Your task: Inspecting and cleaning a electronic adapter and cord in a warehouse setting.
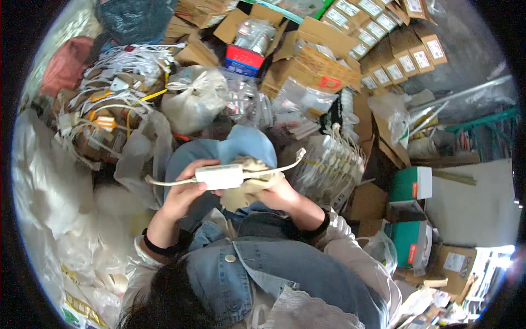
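Over my lap in light blue jeans [241, 142], my left hand [183, 194] grips a small white rectangular device [219, 176] by its left end. A pale cable [298, 156] with a plug on its tip comes out of each end. My right hand [276, 194] holds a crumpled beige cloth [241, 200] beneath and beside the device; my right fingers are partly hidden by the cloth and cable.
Bundled cabled items [329, 164] stand right of my knees. Tangled white cables [123, 60] and a tied bag [194, 98] lie ahead-left. Open cartons [307, 71] fill the back, green boxes [408, 183] the right, and plastic bags [60, 186] the left.
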A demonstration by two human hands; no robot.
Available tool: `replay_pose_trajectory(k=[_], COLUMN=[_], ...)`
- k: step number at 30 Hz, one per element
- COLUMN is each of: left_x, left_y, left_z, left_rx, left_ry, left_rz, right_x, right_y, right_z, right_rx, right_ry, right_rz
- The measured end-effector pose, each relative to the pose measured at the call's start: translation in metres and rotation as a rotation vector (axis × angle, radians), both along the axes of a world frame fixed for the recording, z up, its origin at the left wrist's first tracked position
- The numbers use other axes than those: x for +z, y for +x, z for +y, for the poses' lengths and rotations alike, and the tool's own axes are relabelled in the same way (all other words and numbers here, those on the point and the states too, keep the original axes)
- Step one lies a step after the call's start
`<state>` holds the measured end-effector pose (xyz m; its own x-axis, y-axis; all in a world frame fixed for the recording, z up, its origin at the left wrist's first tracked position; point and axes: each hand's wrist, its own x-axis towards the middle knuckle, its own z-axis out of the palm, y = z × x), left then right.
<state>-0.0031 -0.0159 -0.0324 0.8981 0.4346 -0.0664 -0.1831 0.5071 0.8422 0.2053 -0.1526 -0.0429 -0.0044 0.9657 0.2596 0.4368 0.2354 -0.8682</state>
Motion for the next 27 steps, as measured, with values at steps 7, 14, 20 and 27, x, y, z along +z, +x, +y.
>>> replay_pose_trajectory(k=[7,14,20,27], left_x=[-0.015,-0.016,-0.028,-0.023], left_y=[0.006,0.024,0.015,0.007], left_z=[0.0,0.007,0.004,0.013], left_rx=[0.043,-0.097,0.096,0.42], left_ry=[-0.094,0.522,0.365,0.717], left_rz=[-0.095,-0.114,0.175,0.188], right_x=[0.035,0.029,0.018,0.035], right_y=[0.004,-0.002,0.004,0.026], right_z=[0.022,0.023,0.021,0.024], right_rx=[0.087,0.035,0.068,0.256], right_ry=[0.035,0.138,0.058,-0.714], right_rz=[-0.133,-0.078,0.09,0.035])
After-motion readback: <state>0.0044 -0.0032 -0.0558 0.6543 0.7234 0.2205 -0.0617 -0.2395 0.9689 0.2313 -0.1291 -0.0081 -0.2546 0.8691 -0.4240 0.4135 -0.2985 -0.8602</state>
